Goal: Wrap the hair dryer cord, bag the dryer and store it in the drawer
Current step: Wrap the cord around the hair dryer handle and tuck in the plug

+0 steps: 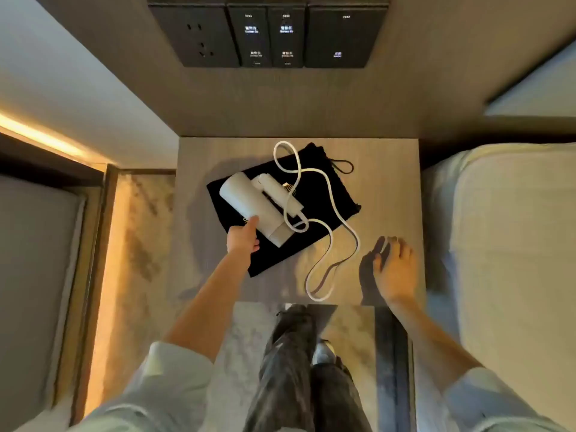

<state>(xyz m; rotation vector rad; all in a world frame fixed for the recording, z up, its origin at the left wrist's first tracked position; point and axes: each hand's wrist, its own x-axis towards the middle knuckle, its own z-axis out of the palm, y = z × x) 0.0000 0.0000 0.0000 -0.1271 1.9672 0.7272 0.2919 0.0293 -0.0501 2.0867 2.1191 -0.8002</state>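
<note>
- Dryer (249, 204) lies on the black bag (324, 194) on the nightstand (199, 157).
- Left hand (243, 238) touches its barrel; grip unclear.
- Right hand (394, 266) hovers, fingers spread, beside the loose cord (330, 188).

White hair dryer (252, 207) with a white cord (330, 185), both lying on a plain black bag (324, 198) that has a thin black drawstring loop (343, 166). Desk (389, 188) in pale grey-brown wood grain. Far wall panel (268, 35) matte black with small white lettering. Carpet (140, 232) at left mottled grey and tan under warm amber light. Bed (505, 232) at right off-white. Sleeves (162, 388) pale grey-white; trousers (293, 369) dark, washed grey.
</note>
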